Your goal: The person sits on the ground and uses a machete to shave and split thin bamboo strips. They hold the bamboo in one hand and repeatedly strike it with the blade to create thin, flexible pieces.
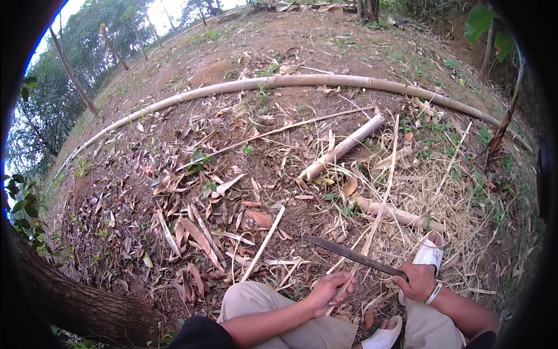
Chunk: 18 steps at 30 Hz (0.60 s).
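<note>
My left hand (330, 295) is closed around the lower end of a long, thin bamboo strip (388, 189), which slants up and away from me over the ground. My right hand (417, 281), with a white band at its wrist, grips the handle of a long dark-bladed knife (354, 254). Its blade points left and crosses the strip just beyond my left fingers. Whether the edge touches the strip, I cannot tell. Both hands are low, between my knees in light trousers (256, 302).
A long bamboo pole (279, 81) curves across the far ground. Nearer lie a short bamboo section (343, 150), another bamboo piece (401, 216), a loose strip (264, 241) and pale shavings (459, 203). A tree trunk (75, 294) leans at lower left. White sandals (429, 254) are on my feet.
</note>
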### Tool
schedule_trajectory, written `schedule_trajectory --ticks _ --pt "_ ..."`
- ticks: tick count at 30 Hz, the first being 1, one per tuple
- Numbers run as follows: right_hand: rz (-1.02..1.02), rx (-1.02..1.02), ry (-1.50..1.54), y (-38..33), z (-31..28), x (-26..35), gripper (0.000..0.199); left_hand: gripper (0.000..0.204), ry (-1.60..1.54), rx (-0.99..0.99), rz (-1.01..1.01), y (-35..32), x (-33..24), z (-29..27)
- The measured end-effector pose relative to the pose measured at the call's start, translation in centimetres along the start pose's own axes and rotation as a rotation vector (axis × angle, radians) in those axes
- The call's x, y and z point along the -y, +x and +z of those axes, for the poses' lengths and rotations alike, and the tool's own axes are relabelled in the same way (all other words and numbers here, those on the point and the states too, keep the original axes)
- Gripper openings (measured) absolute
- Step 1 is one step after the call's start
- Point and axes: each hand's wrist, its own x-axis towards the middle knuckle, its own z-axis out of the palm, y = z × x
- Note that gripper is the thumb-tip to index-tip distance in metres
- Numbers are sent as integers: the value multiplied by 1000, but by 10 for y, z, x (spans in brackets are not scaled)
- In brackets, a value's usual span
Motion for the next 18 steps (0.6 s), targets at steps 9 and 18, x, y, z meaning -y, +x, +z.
schedule_trajectory --ticks 9,18 --pt "6 19 13 11 10 0 31 25 -63 31 -72 16 1 -6" --pt "11 17 -72 22 9 12 37 27 -106 18 -40 17 3 -7"
